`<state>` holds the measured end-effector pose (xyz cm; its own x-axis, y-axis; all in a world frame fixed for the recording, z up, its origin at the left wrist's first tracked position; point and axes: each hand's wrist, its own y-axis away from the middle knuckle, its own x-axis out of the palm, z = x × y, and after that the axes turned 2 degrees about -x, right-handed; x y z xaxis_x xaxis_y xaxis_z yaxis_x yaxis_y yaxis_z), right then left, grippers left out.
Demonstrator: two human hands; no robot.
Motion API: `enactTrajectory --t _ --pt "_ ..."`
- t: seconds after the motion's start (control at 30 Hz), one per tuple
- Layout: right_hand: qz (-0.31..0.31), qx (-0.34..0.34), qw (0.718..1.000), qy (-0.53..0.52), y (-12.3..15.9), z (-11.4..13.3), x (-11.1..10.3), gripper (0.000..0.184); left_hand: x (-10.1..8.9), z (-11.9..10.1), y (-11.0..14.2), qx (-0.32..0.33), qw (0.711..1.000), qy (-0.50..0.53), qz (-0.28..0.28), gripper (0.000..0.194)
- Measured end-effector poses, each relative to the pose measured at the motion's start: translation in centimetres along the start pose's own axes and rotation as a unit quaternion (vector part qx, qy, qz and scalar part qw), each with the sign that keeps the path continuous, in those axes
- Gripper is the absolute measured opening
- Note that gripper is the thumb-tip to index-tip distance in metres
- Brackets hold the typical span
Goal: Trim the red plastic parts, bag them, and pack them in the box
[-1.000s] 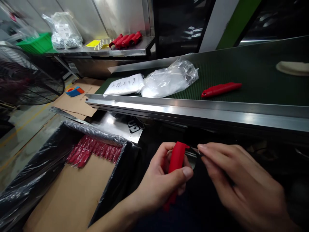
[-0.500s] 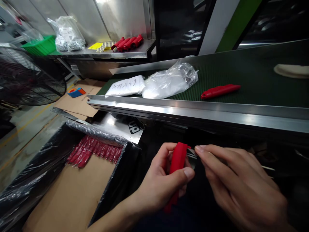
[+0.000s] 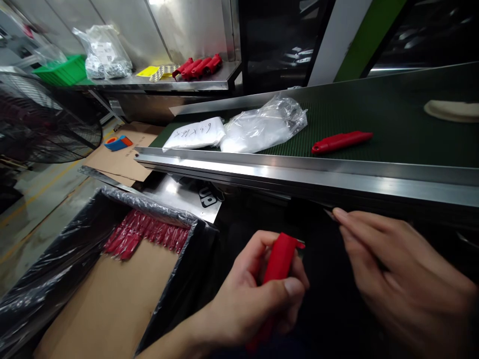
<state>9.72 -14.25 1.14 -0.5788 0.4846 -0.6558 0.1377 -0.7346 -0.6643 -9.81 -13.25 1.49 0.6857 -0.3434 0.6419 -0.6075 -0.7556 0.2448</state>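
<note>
My left hand [image 3: 254, 299] is closed around a red plastic handle [image 3: 279, 262], held upright in front of me below the conveyor's steel rail [image 3: 299, 172]. A short metal tip shows at the handle's top end. My right hand [image 3: 404, 284] hovers to the right of the handle, apart from it. Its fingers are pressed together, with a thin grey sliver at the fingertips that I cannot name. A second red handle [image 3: 340, 140] lies on the green belt [image 3: 392, 114].
Two plastic bags [image 3: 262, 124] lie on the belt's left part. At lower left stands a carton lined with black plastic [image 3: 56, 279], holding a row of red handles [image 3: 145, 234]. Beyond it are a floor fan [image 3: 41, 124] and a steel shelf [image 3: 160, 80] with more red handles [image 3: 198, 66].
My right hand has pulled away from the handle's top end, up and to the right. My left hand has sunk a little with the handle.
</note>
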Motion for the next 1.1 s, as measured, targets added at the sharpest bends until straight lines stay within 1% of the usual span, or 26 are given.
enactTrajectory --t 0.07,0.17,0.23,0.33,0.47,0.53,0.63,0.73,0.77,0.83,0.9,0.93,0.97,1.03,1.1 --pt "0.005 -0.002 0.999 -0.038 -0.1 0.5 -0.2 0.044 0.0 0.1 -0.1 -0.004 1.0 0.013 0.005 0.029" --pt "0.031 -0.007 0.996 -0.084 0.0 1.6 -0.3 0.041 -0.2 0.2 -0.6 -0.018 0.999 0.047 0.013 0.026" --pt "0.035 0.0 0.995 -0.097 0.2 2.2 -0.1 0.039 -0.4 0.3 -0.8 -0.025 0.996 0.074 0.034 0.026" --pt "0.033 0.002 0.995 -0.094 0.1 2.5 0.1 0.037 -0.3 0.4 -0.8 -0.038 0.992 0.107 0.053 0.024" --pt "0.05 -0.011 0.995 -0.087 -0.2 2.4 0.2 0.035 0.0 0.3 -0.7 -0.045 0.991 0.119 0.045 0.024" --pt "0.046 -0.017 0.995 -0.089 -0.2 2.4 0.2 0.034 0.0 0.3 -0.8 -0.039 0.991 0.119 0.043 0.023" --pt "0.039 -0.025 0.996 -0.082 0.1 2.1 0.3 0.037 0.0 0.3 -0.6 -0.034 0.993 0.109 0.03 0.023" --pt "0.027 -0.035 0.998 -0.037 0.3 1.2 0.4 0.046 0.1 0.4 -0.2 -0.042 0.992 0.114 0.044 0.027" --pt "0.007 -0.027 0.999 -0.017 0.3 0.8 0.4 0.048 0.1 0.5 0.0 -0.046 0.99 0.124 0.056 0.027" --pt "-0.034 0.021 0.999 0.0 0.1 0.3 0.2 0.048 0.1 0.7 0.2 -0.055 0.984 0.147 0.088 0.028" --pt "-0.042 0.059 0.997 -0.026 -0.1 0.2 -0.1 0.044 -0.1 0.8 0.1 -0.079 0.977 0.165 0.115 0.031" --pt "-0.028 0.059 0.997 -0.048 -0.1 0.2 -0.2 0.042 -0.3 0.8 -0.1 -0.094 0.972 0.176 0.126 0.034" --pt "-0.002 0.043 0.997 -0.071 -0.1 0.2 -0.4 0.041 -0.5 0.7 -0.2 -0.111 0.967 0.188 0.134 0.037" --pt "0.05 -0.009 0.994 -0.097 0.1 0.1 -0.6 0.042 -1.0 0.6 -0.6 -0.145 0.956 0.212 0.144 0.042" --pt "0.094 -0.042 0.99 -0.097 0.3 -0.1 -0.8 0.042 -1.5 0.6 -0.7 -0.171 0.946 0.232 0.149 0.045"
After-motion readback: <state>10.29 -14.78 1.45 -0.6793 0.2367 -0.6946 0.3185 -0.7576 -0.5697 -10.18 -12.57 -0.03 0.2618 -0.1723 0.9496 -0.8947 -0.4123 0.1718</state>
